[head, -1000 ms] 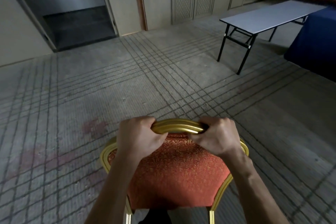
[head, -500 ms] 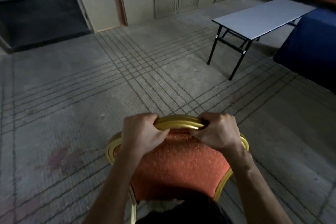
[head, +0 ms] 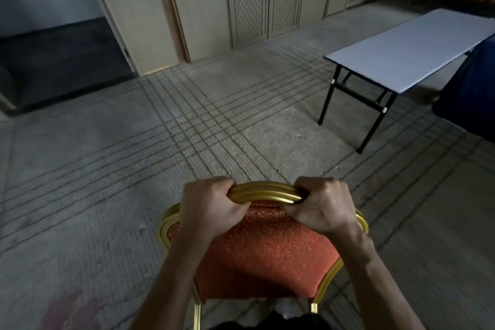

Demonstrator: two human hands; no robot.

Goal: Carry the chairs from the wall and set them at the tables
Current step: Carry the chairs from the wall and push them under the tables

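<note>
Presently listed: one banquet chair [head: 267, 257], gold frame, orange patterned upholstery, at 6 o'clock in the view, directly before the person; whether its legs touch the carpet [head: 107, 182] cannot be told. Left hand [head: 209, 211]: fingers curled tight over the gold top rail [head: 265, 192], at its 9 o'clock end. Right hand [head: 324, 209]: same wrap, at the 3 o'clock end. One folding table [head: 409, 53], pale top, black legs, at 2 o'clock, well apart from the chair. One blue-draped table [head: 471, 83] at 3 o'clock, just beside the folding table. Open doorway [head: 59, 56] at 10 o'clock; panelled wall [head: 267, 0] at 12 o'clock
</note>
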